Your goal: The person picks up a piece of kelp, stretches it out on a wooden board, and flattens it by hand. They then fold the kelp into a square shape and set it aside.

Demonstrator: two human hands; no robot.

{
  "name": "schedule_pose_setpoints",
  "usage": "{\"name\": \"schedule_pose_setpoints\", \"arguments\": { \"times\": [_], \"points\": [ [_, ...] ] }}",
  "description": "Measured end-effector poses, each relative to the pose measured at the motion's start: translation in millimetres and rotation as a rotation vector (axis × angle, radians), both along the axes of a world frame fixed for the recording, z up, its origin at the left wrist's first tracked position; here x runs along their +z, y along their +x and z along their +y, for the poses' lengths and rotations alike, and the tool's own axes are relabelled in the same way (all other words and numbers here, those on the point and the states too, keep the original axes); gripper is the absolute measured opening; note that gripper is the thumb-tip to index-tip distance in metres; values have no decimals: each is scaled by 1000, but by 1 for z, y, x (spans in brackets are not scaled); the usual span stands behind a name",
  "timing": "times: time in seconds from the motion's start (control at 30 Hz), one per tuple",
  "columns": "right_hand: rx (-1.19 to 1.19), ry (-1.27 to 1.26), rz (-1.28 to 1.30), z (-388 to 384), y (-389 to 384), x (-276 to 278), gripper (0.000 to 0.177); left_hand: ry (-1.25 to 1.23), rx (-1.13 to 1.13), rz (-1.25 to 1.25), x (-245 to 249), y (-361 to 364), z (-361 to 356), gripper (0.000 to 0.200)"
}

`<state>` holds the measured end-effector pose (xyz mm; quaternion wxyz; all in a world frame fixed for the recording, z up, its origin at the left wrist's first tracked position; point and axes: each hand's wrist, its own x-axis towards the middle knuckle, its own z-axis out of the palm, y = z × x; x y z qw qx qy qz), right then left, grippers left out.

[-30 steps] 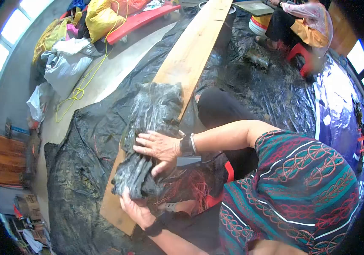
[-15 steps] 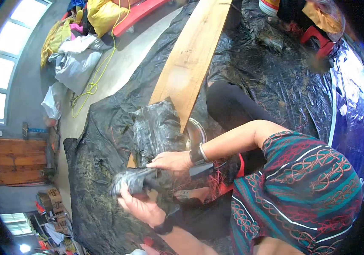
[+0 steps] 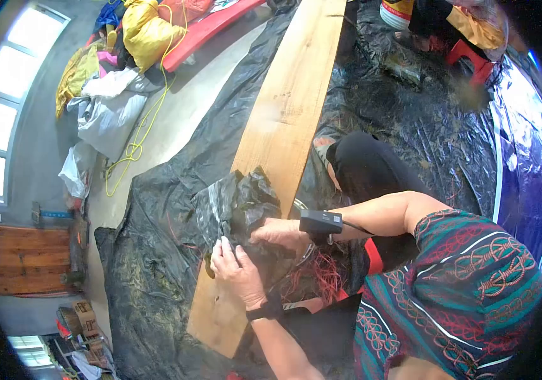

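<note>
A crumpled black plastic bag [image 3: 217,206] lies over the lower part of a long wooden board [image 3: 283,114]. My right hand [image 3: 280,234], with a black device strapped at its wrist, is closed on the bag's near edge; its fingertips are partly hidden in the folds. My left hand [image 3: 239,272] rests just beside it at the bag's lower corner, fingers stretched out and thumb apart, touching the plastic. The board's end [image 3: 220,320] shows beneath my left forearm. What is inside the bag, if anything, cannot be seen.
Dirt-smeared black plastic sheeting [image 3: 151,278] covers the floor. Red strands [image 3: 325,278] lie near my legs. A red stool [image 3: 470,63] and a white-and-yellow bucket [image 3: 397,12] stand at upper right. Sacks [image 3: 109,120] and yellow rope [image 3: 135,152] lie at upper left.
My left hand has let go of the folded plastic and moved right and up, onto the bag's edge. The right hand has closed on the bag. The board's lower end is now uncovered.
</note>
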<state>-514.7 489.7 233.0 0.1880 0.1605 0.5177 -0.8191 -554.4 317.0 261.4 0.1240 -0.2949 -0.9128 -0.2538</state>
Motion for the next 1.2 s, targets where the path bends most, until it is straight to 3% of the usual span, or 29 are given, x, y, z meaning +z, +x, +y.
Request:
{"name": "schedule_pose_setpoints", "arguments": {
  "times": [0.07, 0.17, 0.3, 0.37, 0.43, 0.5, 0.53, 0.57, 0.63, 0.67, 0.77, 0.83, 0.97, 1.03, 1.07, 1.1, 1.2],
  "points": [
    [-77, -22, 57, -3, 4, 10, 31, -183, 55, 50, 0, 5, 4, 46],
    [-79, -70, -6, -2, 16, 32, 38, -264, 41, 68, 7, 8, 9, 46],
    [31, 197, -1, 2, 15, 32, 48, -285, 50, -4, -3, 6, 5, 55],
    [17, 183, 111, 16, 17, 56, 58, -283, 54, -13, -5, 5, 3, 59],
    [175, 685, 216, 38, 11, 52, 62, -343, 44, 10, -5, 6, 1, 61],
    [224, 1020, 259, 57, 6, 53, 66, -350, 50, 9, -8, 8, -1, 63],
    [90, 1105, 287, 62, 8, 60, 69, -351, 39, 14, -9, 8, -2, 63],
    [0, 1177, 284, 67, 6, 68, 55, -352, 27, 21, -10, 8, -2, 63],
    [-296, 1221, 499, 69, -1, 59, 35, -338, 26, 14, -10, 10, -3, 65],
    [-310, 1175, 552, 70, -6, 56, 20, -343, 26, 16, -9, 10, -2, 66],
    [-173, 1101, 713, 67, -20, 10, 13, -340, 28, 12, -9, 10, -1, 68],
    [-61, 1236, 624, 65, -20, 6, 13, -361, 14, -3, -7, 10, -1, 68],
    [-295, 1406, 583, 74, -34, 14, 13, -338, 6, 0, -9, 10, -2, 68],
    [-345, 1325, 619, 82, -47, 38, 12, -368, 33, -12, -5, 13, -1, 68],
    [-208, 1278, 438, 84, -52, 55, 23, -370, 35, -21, -3, 16, 1, 68],
    [-199, 1275, 431, 83, -59, 51, 23, -400, 53, -10, 1, 19, 3, 64],
    [-56, 1252, 575, 81, -84, 12, 48, -378, 63, -66, 16, 34, 9, 56]
  ]
}}
